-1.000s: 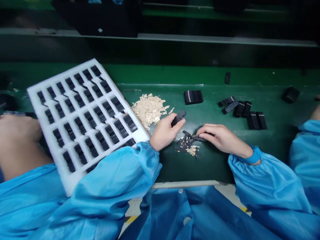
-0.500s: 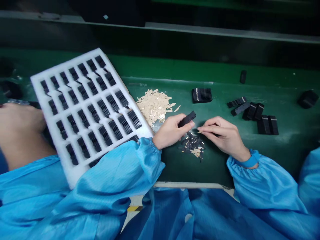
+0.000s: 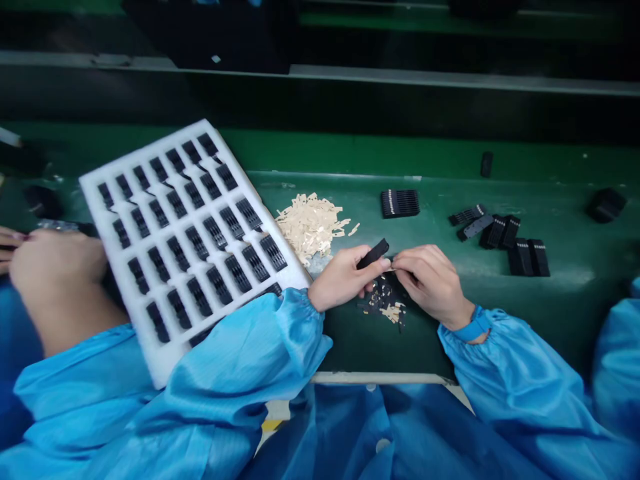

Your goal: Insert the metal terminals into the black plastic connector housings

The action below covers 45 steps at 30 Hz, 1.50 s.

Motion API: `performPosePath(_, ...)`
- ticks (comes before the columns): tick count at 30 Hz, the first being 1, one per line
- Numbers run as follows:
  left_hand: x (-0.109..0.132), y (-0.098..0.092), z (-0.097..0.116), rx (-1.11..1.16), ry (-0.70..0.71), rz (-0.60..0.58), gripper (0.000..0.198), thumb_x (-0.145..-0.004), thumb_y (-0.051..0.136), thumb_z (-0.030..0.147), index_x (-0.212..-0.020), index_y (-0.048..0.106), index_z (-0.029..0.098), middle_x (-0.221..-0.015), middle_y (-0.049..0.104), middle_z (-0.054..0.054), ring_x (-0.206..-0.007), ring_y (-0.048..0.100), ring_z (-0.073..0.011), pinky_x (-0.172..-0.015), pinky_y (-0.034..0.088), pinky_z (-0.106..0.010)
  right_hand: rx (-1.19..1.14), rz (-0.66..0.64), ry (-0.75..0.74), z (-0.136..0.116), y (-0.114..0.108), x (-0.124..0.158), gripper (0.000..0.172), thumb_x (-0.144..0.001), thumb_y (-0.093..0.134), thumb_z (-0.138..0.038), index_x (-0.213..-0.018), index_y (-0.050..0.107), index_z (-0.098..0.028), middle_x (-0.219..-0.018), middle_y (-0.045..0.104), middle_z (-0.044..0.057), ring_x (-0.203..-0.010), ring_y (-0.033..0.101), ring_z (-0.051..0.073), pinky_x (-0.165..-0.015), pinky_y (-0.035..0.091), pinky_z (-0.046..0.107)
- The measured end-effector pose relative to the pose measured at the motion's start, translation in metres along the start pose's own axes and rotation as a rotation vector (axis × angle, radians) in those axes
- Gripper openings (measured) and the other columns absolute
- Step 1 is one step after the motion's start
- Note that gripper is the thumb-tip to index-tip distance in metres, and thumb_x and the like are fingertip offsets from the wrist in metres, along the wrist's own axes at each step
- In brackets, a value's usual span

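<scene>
My left hand [image 3: 345, 277] is closed round a stack of black plastic parts [image 3: 373, 255], which pokes up between thumb and fingers. Right against it, my right hand [image 3: 429, 280] pinches a small, thin, pale strip [image 3: 391, 269] at the end of the stack. Fingertips partly hide where the strip meets the stack. Just below both hands lies a loose pile of tiny black and pale pieces [image 3: 393, 310]. A heap of flat cream-coloured pieces [image 3: 313, 223] spreads beyond my left hand.
A white foam tray [image 3: 165, 363] with rows of black parts leans under my left sleeve. Black part stacks lie at the back [image 3: 400, 203] and on the right [image 3: 529, 257]. Another person's hand [image 3: 63, 267] is at the far left; a blue sleeve [image 3: 617, 360] shows at right.
My right hand has moved left, bringing the pale strip up to the black stack in my left hand. The whole view has shifted slightly.
</scene>
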State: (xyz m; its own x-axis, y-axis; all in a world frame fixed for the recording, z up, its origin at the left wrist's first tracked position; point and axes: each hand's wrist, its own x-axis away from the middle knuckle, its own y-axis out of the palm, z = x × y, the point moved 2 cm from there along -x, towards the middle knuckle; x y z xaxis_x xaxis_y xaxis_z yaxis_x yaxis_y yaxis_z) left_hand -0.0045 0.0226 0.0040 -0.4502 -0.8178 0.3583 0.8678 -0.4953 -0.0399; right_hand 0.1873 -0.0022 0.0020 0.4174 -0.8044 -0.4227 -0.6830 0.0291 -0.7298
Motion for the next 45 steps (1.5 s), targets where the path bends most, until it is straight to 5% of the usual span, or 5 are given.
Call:
performPosePath(9, 0.0, -0.016, 0.001, -0.054, 0.077, 0.322, 0.025, -0.091, 0.059, 0.042, -0.083, 0.053, 0.02, -0.057, 0.056, 0.005, -0.046, 0.054, -0.0098, -0.045, 0.041, -0.021, -0.17, 0.068, 0.01, 0.003, 0.012, -0.04, 0.011, -0.091, 0.062, -0.017, -0.093, 0.065, -0.027, -0.103, 0.07, 0.008, -0.098, 0.067, 0.025, -0.085, 0.054, 0.044)
performPosePath(16, 0.005, -0.013, -0.003, -0.333, 0.076, 0.281, 0.025, -0.092, 0.058, 0.043, -0.081, 0.052, 0.021, -0.061, 0.055, 0.004, -0.055, 0.054, -0.0111, -0.053, 0.04, -0.022, -0.634, -0.061, 0.45, 0.016, 0.005, -0.031, 0.017, -0.1, 0.053, -0.037, -0.102, 0.061, -0.023, -0.094, 0.07, 0.006, -0.078, 0.066, 0.019, -0.071, 0.054, 0.034)
performPosePath(29, -0.002, -0.009, -0.003, -0.081, 0.019, 0.257, 0.027, -0.093, 0.058, 0.044, -0.085, 0.052, 0.02, -0.059, 0.057, 0.005, -0.047, 0.054, -0.0094, -0.046, 0.043, -0.022, -0.483, -0.257, 0.351, 0.007, 0.007, -0.036, 0.011, -0.091, 0.063, -0.025, -0.087, 0.072, -0.021, -0.075, 0.068, 0.002, -0.062, 0.055, 0.014, -0.058, 0.042, 0.029)
performPosePath(35, 0.0, -0.007, -0.006, -0.39, 0.167, 0.486, 0.02, -0.09, 0.065, 0.04, -0.091, 0.061, 0.02, -0.069, 0.06, 0.003, -0.063, 0.057, -0.0117, -0.06, 0.044, -0.024, -0.441, -0.074, 0.38, 0.006, 0.01, -0.034, 0.006, -0.088, 0.065, -0.02, -0.083, 0.069, -0.02, -0.072, 0.067, 0.001, -0.062, 0.058, 0.014, -0.056, 0.044, 0.026)
performPosePath(45, 0.003, -0.001, 0.003, -0.507, 0.279, 0.401, 0.008, -0.085, 0.059, 0.019, -0.077, 0.06, 0.019, -0.06, 0.049, 0.006, -0.056, 0.046, -0.0085, -0.058, 0.036, -0.022, -0.299, 0.016, 0.291, 0.003, 0.012, -0.03, 0.01, -0.086, 0.063, -0.012, -0.08, 0.065, -0.021, -0.066, 0.057, -0.003, -0.058, 0.052, 0.011, -0.056, 0.042, 0.025)
